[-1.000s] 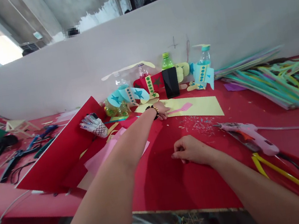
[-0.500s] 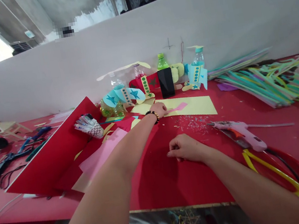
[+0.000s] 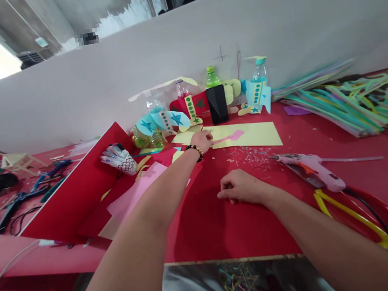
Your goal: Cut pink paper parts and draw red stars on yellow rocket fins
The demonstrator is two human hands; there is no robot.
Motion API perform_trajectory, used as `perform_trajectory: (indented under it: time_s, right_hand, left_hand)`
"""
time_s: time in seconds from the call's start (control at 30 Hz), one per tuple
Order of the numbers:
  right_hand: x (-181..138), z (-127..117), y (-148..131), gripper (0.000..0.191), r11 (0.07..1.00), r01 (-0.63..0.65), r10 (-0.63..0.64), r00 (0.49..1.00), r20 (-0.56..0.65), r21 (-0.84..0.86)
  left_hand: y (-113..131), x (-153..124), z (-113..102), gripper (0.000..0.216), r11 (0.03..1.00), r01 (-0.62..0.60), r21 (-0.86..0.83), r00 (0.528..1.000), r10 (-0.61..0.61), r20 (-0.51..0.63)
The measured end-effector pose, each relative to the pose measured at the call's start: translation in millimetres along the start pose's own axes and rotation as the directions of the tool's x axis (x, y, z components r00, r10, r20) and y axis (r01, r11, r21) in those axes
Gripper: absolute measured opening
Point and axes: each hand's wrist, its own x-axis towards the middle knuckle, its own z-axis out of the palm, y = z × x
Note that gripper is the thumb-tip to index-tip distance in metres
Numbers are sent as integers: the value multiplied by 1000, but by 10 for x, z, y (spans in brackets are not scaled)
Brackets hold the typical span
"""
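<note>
My left hand (image 3: pixel 202 140), with a bead bracelet at the wrist, is stretched far forward. Its fingers are pinched on the near end of a pink paper piece (image 3: pixel 229 136) that lies on a yellow sheet (image 3: pixel 255 136). My right hand (image 3: pixel 240 188) rests on the red table cover (image 3: pixel 208 227) closer to me. Its fingers are curled under, and whatever is inside them is hidden. Small paper scraps (image 3: pixel 251 155) are scattered between the two hands.
A pink glue gun (image 3: pixel 311 168) with cable lies at right, beside yellow-handled scissors (image 3: pixel 352 223). Decorated bottles (image 3: pixel 255 88) and a black phone (image 3: pixel 217 104) stand along the white back wall. Coloured paper strips (image 3: pixel 358 105) are heaped at right. A tilted red board (image 3: pixel 75 190), pink sheets and tools lie at left.
Both hands stay almost where they were; only the view has shifted slightly. The pink piece remains on the yellow sheet.
</note>
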Motion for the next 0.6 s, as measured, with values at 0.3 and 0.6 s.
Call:
perform_trajectory:
  time_s: [0.3, 0.6]
  right_hand:
    - [-20, -9, 15, 28, 1000, 16, -16, 1000, 10, -27]
    - [-21, 8, 57, 34, 998, -42, 40, 998, 54, 37]
  left_hand:
    - [10, -886, -676, 18, 968, -86, -236, 948, 6, -319]
    - [-504, -2764, -1269, 14, 877, -114, -468, 845, -162, -510]
